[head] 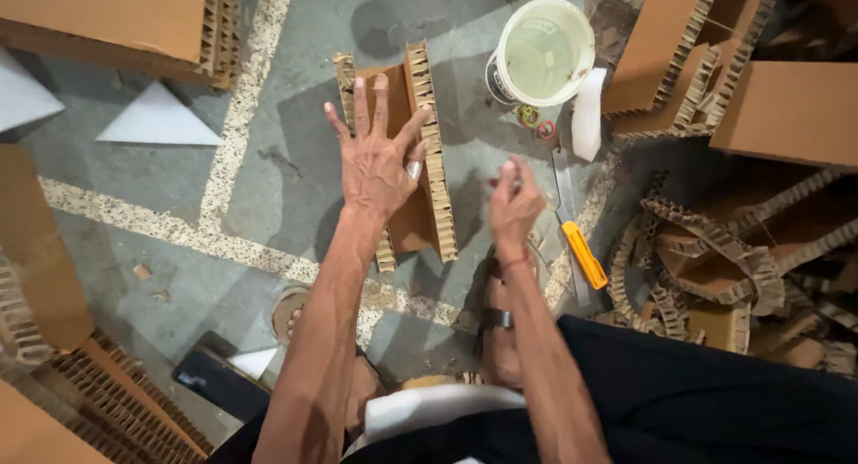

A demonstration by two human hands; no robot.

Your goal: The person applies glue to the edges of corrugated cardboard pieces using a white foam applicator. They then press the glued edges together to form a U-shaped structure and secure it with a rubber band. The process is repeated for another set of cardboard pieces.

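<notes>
A person's left hand (380,156) lies flat with fingers spread on a honeycomb cardboard piece (413,169), pressing it to the grey concrete floor (268,173) and gripping nothing. The piece is a brown panel with raised honeycomb strips along its two long sides, lying near the middle of the floor, its far end toward the bucket. The right hand (516,205), blurred, hovers just right of the piece with its fingertips bunched together; whether anything is pinched between them cannot be told. Beside that hand on the floor lies a utility knife (583,254) with an orange handle, next to a thin metal ruler (563,182). Further out, toward the floor's far edge, stands a white plastic bucket (541,53), with coloured rubber bands (534,120) at its foot and a white foam block (588,115) just right of them. Heaps of honeycomb cardboard offcuts (715,249) crowd the right edge, more cardboard panels (116,17) fill the far left corner, and a white triangular sheet (159,120) lies to the left. A sandalled foot (496,339) rests below the right hand.
</notes>
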